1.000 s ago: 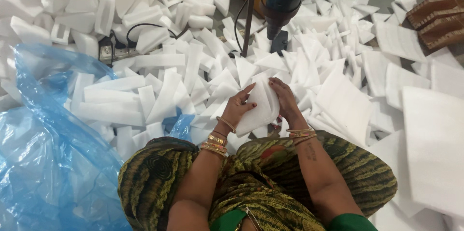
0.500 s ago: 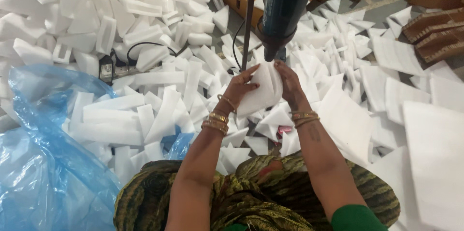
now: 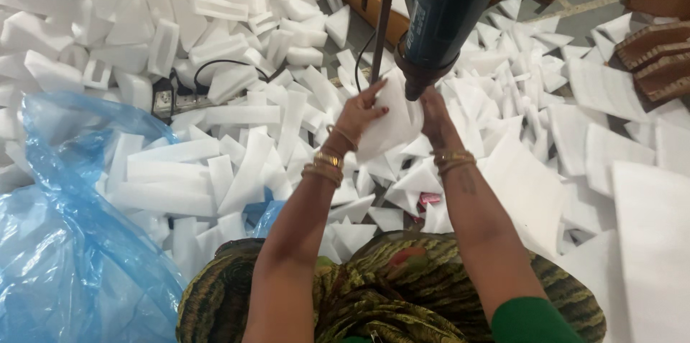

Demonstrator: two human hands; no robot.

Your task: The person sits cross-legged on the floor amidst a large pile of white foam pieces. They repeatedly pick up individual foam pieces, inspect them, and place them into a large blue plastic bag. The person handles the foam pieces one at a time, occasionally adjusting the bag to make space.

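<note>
On a floor strewn with white foam offcuts (image 3: 237, 163), a seated person lifts a folded white foam sheet (image 3: 388, 124) up to the nozzle of a dark heat gun (image 3: 438, 12) mounted at 12 o'clock. The left hand (image 3: 358, 112) grips the sheet's left edge, fingers curled over it; the right hand (image 3: 433, 114) clasps the right edge, just below the nozzle. A blue plastic bag (image 3: 65, 242) lies at 8 o'clock, a power strip (image 3: 167, 101) at 10 o'clock, cardboard pieces (image 3: 658, 48) at 2 o'clock.
</note>
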